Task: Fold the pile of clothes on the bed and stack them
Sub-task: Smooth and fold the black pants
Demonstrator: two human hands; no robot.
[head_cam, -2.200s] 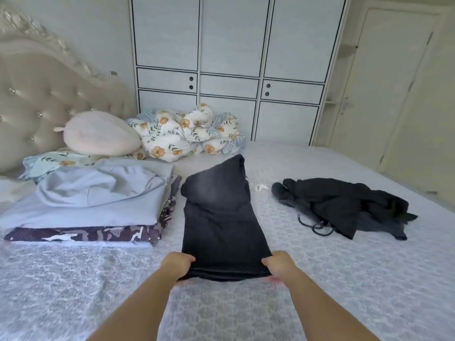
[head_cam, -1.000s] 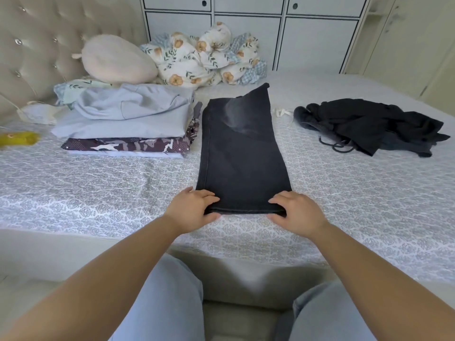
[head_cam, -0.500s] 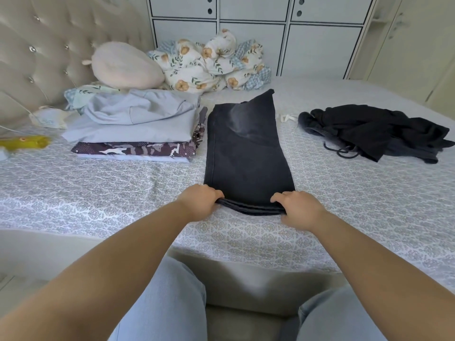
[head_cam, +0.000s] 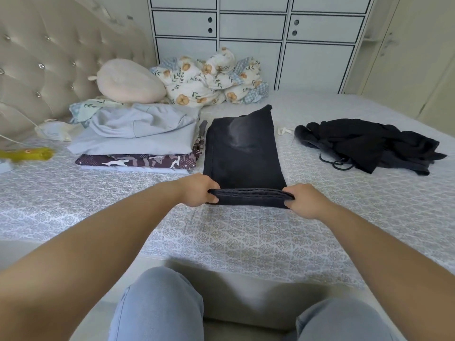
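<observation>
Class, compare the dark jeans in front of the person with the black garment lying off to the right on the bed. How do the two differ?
The dark grey jeans lie flat in a long, neat strip; the black garment sits crumpled in a heap. Both hands, left hand and right hand, grip the jeans' near edge; nothing touches the black garment. The jeans lie beside the folded stack; the black garment lies apart. Both are dark and rest on the patterned bedspread.

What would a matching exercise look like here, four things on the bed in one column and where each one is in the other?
1 dark trousers
2 folded stack
3 black clothes heap
4 yellow toy

A far left edge
B right side of the bed
C gripped by both hands at the near end
D just left of the trousers

Pairs: 1-C, 2-D, 3-B, 4-A
</observation>
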